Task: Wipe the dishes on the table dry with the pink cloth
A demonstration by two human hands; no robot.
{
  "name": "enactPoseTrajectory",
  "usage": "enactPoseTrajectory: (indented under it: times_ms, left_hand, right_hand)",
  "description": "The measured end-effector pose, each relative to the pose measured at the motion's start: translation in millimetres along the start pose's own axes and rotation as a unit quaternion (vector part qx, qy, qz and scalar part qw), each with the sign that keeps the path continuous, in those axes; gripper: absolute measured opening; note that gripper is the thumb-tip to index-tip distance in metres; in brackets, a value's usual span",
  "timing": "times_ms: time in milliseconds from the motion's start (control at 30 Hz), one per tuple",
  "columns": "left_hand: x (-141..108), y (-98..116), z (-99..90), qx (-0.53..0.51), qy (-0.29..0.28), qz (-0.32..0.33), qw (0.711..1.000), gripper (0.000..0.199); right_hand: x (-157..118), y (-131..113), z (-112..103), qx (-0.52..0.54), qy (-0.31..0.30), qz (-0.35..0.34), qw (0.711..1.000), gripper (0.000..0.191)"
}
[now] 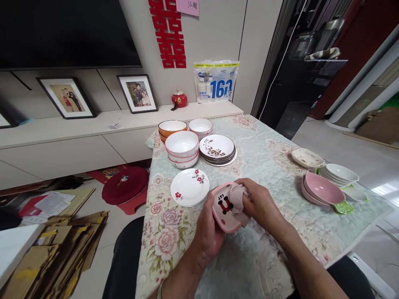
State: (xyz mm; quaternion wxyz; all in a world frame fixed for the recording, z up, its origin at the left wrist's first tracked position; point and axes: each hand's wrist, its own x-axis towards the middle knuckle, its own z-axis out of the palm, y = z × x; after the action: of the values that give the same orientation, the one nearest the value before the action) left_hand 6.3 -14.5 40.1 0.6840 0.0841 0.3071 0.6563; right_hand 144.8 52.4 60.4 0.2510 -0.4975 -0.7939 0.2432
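Observation:
Above the near part of the table, my left hand point(207, 230) grips the left edge of a small pink-rimmed dish point(222, 214) with a cat design and the word CAT inside. My right hand point(260, 203) is closed around a pale cloth point(238, 197), which presses against the dish's inner right side. The dish is tilted toward me, and part of its inside is hidden by the cloth. Just beyond my left hand lie white plates with red flowers point(187, 189).
Stacked bowls point(182, 145), orange bowls point(173, 126) and brown-patterned plates point(217, 146) stand at the back left. On the right are pink bowls point(324, 187), white bowls point(341, 172) and an oval dish point(307, 158). The floral tablecloth point(168, 241) covers the table.

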Motion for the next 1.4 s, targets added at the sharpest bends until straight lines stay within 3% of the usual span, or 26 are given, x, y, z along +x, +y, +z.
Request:
enactPoseTrajectory:
  times_ms: [100,167,267,400,500,633,700,900,1067,1200,1400]
  left_hand:
    - [1,1,-0.9,-0.004,-0.007,0.022,1.0,0.053]
    - [2,2,-0.9,-0.006,-0.007,0.027,1.0,0.049]
    - [1,5,0.0,-0.022,-0.026,0.008,0.999,0.044]
    - [1,8,1.1,-0.015,-0.022,-0.065,0.998,0.035]
    - [2,7,0.0,0.005,0.002,-0.103,0.995,0.032]
    - [1,1,-3.0,0.033,-0.032,-0.103,0.994,0.036]
    - [-1,-2,-4.0,0.047,-0.028,-0.086,0.995,0.039]
    - [0,-4,-4.9,0.027,-0.011,0.004,1.0,0.045]
    - [4,-1,-2.9,-0.018,0.039,0.039,0.998,0.044]
    - [4,0,1.4,-0.053,0.057,0.033,0.996,0.038]
    - [2,1,1.5,-0.035,0.001,-0.007,0.999,0.034]
  right_hand:
    - [0,-4,-5,-0.005,-0.077,0.023,0.997,0.027]
    - [0,-4,-6,0.003,-0.087,0.016,0.996,0.027]
    - [1,2,-7,0.026,-0.03,-0.002,0.999,0.037]
    - [1,12,-10,0.009,0.073,-0.053,0.996,0.047]
    - [0,13,-14,0.002,0.078,-0.132,0.988,0.045]
    - [0,10,-15,0.021,0.056,-0.183,0.981,0.044]
    - [0,9,-13,0.035,0.038,-0.165,0.985,0.044]
    - [2,4,-12,0.099,-0.029,-0.012,0.995,0.03]
    - [2,5,-14,0.154,-0.111,-0.011,0.982,0.026]
    - [3,9,-16,0.256,-0.173,-0.011,0.951,0.031]
    - [6,14,-15,0.322,-0.058,0.063,0.943,0.035]
